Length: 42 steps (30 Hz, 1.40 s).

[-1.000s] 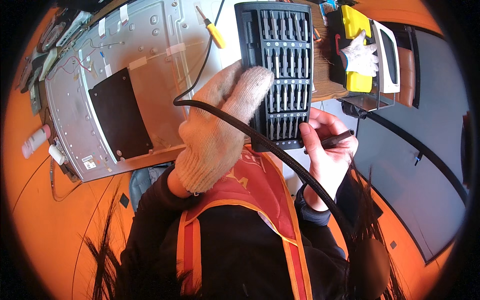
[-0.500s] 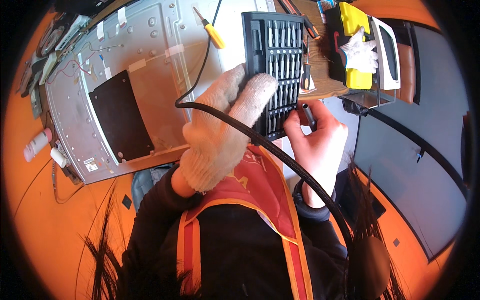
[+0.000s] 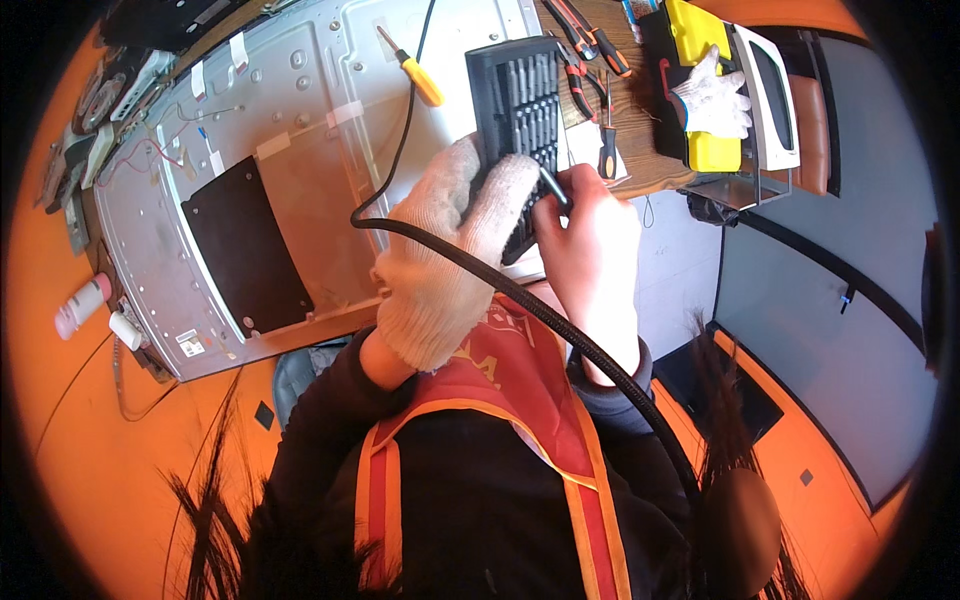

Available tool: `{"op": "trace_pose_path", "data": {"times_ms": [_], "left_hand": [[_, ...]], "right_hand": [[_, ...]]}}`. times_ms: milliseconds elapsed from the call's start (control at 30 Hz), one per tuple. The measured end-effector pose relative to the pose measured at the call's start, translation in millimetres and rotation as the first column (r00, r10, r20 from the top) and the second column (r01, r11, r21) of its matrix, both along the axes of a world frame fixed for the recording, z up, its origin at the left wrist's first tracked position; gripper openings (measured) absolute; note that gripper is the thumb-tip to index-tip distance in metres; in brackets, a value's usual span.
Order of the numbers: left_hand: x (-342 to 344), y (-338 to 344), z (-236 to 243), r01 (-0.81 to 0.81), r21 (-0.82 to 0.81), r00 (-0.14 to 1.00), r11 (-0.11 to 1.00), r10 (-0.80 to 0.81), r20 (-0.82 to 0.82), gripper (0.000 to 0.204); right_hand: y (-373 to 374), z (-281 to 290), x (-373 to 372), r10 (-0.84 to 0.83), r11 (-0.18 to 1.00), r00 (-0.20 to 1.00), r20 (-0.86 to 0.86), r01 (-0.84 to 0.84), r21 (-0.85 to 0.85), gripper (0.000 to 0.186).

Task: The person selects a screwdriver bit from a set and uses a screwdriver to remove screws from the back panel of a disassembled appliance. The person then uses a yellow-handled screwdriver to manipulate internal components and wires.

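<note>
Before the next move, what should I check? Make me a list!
1. Bit case held by the left hand: ok.
2. Dark pen-shaped tool held in the right hand: ok.
3. Both hands gloved: not ok; the right is bare.
4. Every bit in its slot: cannot tell; lower rows are partly hidden.
5. Black cable clear of the left hand: cannot tell; it crosses in front.
6. Yellow screwdriver apart from the case: ok.
</note>
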<state>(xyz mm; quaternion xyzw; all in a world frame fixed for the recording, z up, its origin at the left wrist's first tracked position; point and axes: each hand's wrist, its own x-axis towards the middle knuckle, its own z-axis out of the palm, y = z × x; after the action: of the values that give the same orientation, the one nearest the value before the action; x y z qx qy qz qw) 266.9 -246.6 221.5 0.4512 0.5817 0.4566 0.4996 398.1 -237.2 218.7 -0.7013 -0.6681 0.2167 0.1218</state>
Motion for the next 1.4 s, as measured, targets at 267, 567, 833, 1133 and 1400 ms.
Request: {"op": "trace_pose_path", "data": {"times_ms": [267,567,833,1133,1400], "left_hand": [[0.1,2.0,-23.2,-0.019,0.104,0.981,0.994,0.039,-0.192,0.025],[2.6,6.0,-30.6,-0.022,0.099,0.979,0.995,0.041,-0.198,0.023],[12.7,7.1,-32.2,-0.181,-0.148,0.958,0.972,0.209,0.199,0.027],[19.4,12.6,-57.5,-0.217,0.025,0.975,0.976,0.218,-0.043,0.028],[35.3,8.1,-111.5,-0.159,-0.058,0.940,0.986,0.133,-0.315,0.033]], "right_hand": [[2.6,-20.8,-8.7,-0.020,0.998,1.000,0.017,0.019,0.059,0.012],[-5.1,-16.1,-10.0,-0.097,0.993,0.995,-0.037,0.099,0.064,0.017],[-5.1,-18.0,-10.2,-0.111,0.994,0.994,-0.008,0.111,0.008,0.017],[-0.1,-36.7,-8.2,-0.110,0.994,0.994,0.027,0.109,0.025,0.016],[2.3,-89.3,0.8,-0.184,0.982,0.983,-0.003,0.183,-0.045,0.018]]}}
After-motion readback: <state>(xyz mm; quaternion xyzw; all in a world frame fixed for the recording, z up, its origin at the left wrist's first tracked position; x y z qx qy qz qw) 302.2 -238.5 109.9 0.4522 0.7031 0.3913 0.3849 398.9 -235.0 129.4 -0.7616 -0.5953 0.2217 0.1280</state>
